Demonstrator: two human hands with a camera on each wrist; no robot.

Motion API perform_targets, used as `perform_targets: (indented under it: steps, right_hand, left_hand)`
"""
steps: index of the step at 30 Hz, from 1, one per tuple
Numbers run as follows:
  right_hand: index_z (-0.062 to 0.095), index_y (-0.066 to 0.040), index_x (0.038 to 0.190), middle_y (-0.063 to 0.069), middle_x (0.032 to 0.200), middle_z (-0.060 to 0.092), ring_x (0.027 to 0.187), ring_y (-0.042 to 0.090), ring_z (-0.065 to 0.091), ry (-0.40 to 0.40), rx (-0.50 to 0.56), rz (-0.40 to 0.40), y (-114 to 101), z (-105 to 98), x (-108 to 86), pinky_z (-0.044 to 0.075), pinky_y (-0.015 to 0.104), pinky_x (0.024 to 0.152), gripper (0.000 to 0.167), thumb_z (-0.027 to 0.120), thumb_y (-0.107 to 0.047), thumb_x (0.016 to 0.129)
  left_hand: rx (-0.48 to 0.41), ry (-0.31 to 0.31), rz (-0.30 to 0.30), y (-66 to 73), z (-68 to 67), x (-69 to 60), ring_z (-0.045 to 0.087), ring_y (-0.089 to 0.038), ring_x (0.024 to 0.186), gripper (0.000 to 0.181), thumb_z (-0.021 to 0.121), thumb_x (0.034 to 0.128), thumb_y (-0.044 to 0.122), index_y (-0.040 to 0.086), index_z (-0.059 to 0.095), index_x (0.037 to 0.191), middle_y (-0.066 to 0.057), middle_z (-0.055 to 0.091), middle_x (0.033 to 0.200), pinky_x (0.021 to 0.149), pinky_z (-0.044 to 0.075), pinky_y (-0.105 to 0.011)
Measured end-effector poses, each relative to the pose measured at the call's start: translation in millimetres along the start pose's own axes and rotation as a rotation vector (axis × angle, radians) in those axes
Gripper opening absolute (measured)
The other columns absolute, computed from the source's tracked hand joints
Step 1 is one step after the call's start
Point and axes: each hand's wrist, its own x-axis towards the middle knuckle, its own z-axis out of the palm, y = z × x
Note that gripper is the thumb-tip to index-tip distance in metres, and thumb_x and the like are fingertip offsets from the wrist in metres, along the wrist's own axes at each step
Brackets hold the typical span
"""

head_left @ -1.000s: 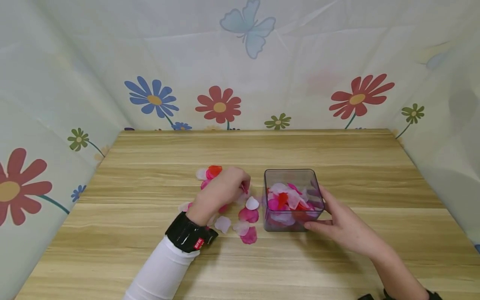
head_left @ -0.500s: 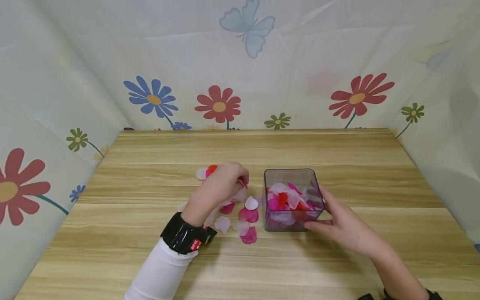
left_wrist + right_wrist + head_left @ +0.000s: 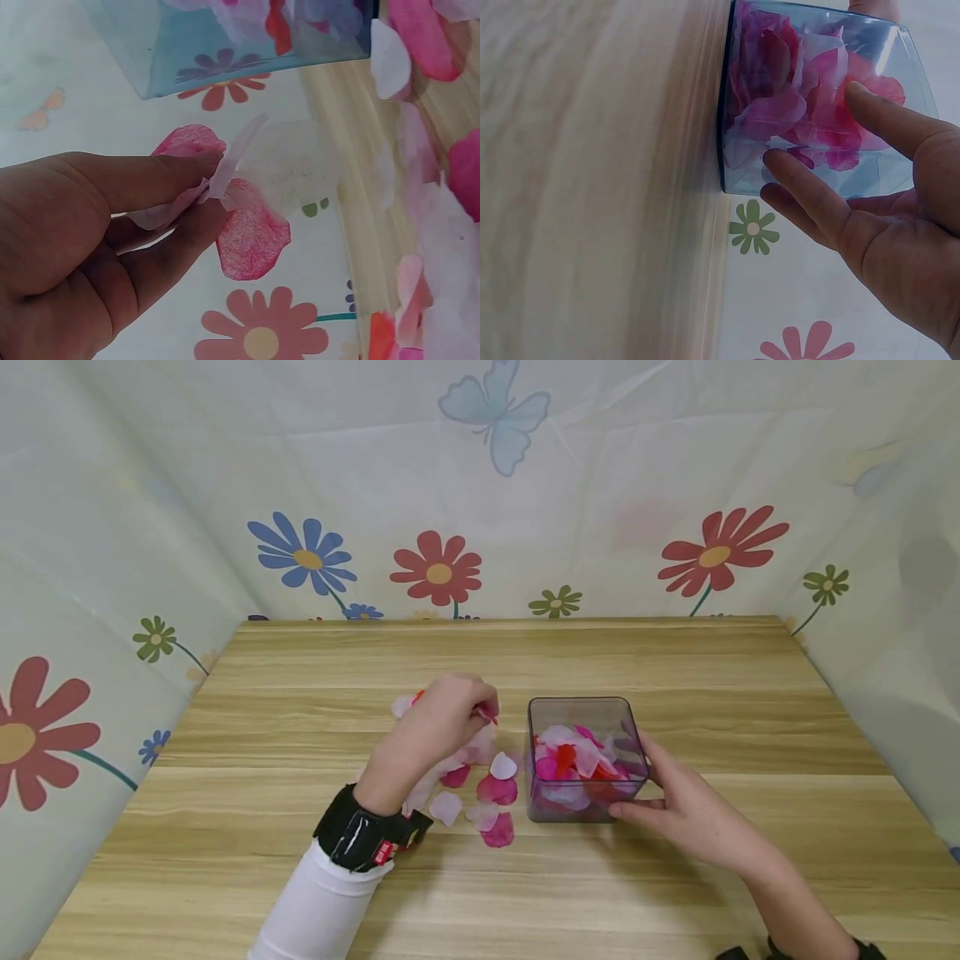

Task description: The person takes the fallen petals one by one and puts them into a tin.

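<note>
Sheet [image 3: 585, 518] w/ flower prints tops my head feed, wood-grain table [image 3: 690, 677] below. A see-thru box [image 3: 547, 803] stands on it. I see R hand [image 3: 686, 818], grip clamped on box's R side; L hand [image 3: 427, 727], L of box, has its grip pinched on pink & white petals [image 3: 255, 240]. Petal heap [image 3: 566, 764] in box, loose petals [image 3: 497, 790] on table to its L.

Left forearm [image 3: 321, 897], 1: sleeved, slanting forward and inward. Left hand [image 3: 431, 718], 1: back uppermost, thumb and fingertips pinched together. Right forearm [image 3: 795, 897], 1: mostly bare, angled forward and inward. Right hand [image 3: 693, 818], 1: thumb parted from fingers [image 3: 802, 182], palm facing inward, gripping.
</note>
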Motion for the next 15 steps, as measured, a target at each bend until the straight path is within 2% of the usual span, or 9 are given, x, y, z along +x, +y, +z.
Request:
perform_targets:
  steps: [8,15]
  right_hand:
    - [0.023,-0.015,0.162,0.018,0.149,0.048,0.135,0.043,0.047,0.004,-0.025,0.001,0.9,-0.3,0.1,0.055,0.036,0.091,0.092,0.080,-0.012,0.091]
    - [0.023,-0.014,0.163,0.018,0.149,0.047,0.135,0.044,0.047,0.003,-0.021,-0.001,1.2,-0.1,0.6,0.055,0.035,0.090,0.093,0.081,-0.012,0.090]
  left_hand:
    - [-0.021,0.058,0.016,7.0,-9.3,-0.2,0.065,-0.016,0.082,0.011,0.075,0.0895,-0.005,0.003,0.077,0.095,-0.005,0.069,0.090,0.074,0.055,-0.025]
    - [-0.043,0.144,0.031,16.4,-15.7,-1.0,0.066,-0.015,0.081,0.009,0.078,0.0890,-0.001,0.005,0.078,0.096,-0.003,0.070,0.089,0.075,0.056,-0.023]
